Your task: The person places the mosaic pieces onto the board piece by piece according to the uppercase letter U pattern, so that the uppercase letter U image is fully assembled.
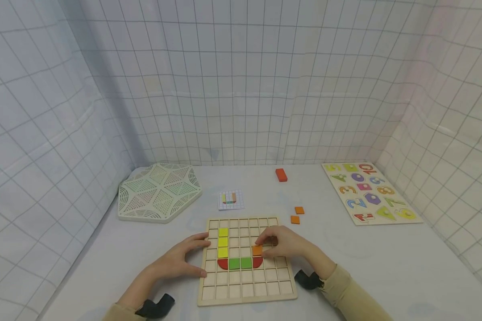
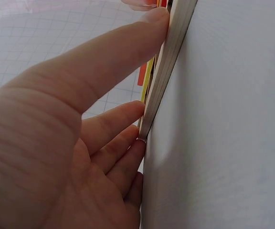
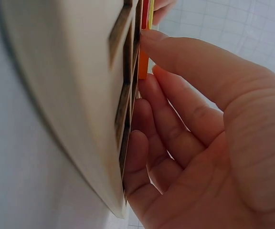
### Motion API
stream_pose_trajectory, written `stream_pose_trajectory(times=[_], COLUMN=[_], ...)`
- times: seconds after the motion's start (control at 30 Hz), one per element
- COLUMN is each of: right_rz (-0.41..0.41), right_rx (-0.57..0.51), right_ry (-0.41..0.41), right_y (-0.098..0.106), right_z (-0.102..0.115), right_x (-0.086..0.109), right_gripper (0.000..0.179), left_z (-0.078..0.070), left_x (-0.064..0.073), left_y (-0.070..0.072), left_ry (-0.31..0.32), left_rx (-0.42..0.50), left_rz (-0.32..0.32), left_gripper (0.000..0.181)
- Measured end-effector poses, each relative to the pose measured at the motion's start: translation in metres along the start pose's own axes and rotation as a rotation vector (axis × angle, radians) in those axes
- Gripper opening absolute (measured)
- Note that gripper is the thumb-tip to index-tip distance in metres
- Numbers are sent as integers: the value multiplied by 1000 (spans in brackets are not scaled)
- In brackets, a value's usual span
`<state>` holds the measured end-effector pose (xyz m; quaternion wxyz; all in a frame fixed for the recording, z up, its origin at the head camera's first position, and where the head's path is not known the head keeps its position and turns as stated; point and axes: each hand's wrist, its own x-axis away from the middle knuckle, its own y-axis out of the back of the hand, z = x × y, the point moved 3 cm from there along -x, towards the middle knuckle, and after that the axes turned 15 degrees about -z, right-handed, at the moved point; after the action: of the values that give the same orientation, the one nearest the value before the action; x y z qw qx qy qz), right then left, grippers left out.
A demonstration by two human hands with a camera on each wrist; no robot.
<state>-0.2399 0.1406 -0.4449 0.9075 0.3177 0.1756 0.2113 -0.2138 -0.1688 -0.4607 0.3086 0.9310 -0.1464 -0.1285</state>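
A wooden grid board lies on the table. Three yellow square tiles run down its left part, then a red rounded piece, two green square tiles and another red rounded piece form a row. Above the right red piece is an orange square tile, pinched by thumb and fingers of my right hand. In the right wrist view that orange tile stands edge-on beside the thumb. My left hand rests its extended fingertips and thumb on the board's left edge.
Two loose orange tiles lie right of the board's far corner. Behind the board are a pattern card and a red block. A white perforated hexagonal panel sits left; a number puzzle board lies right.
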Motion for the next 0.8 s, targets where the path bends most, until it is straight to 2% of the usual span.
stream_pose_trajectory(times=[0.33, 0.5, 0.8], right_rz=[-14, -15, -3], right_rx=[15, 7, -22], right_ry=[14, 19, -48], right_y=[-1, -1, 0], right_z=[-3, -4, -3], right_x=[0, 0, 0], right_gripper=[21, 21, 20], left_z=[-3, -3, 0], left_x=[1, 2, 0], left_y=[1, 1, 0], left_ry=[-30, -23, 5], left_rx=[16, 26, 17], left_rz=[11, 12, 9], left_gripper=[71, 71, 73])
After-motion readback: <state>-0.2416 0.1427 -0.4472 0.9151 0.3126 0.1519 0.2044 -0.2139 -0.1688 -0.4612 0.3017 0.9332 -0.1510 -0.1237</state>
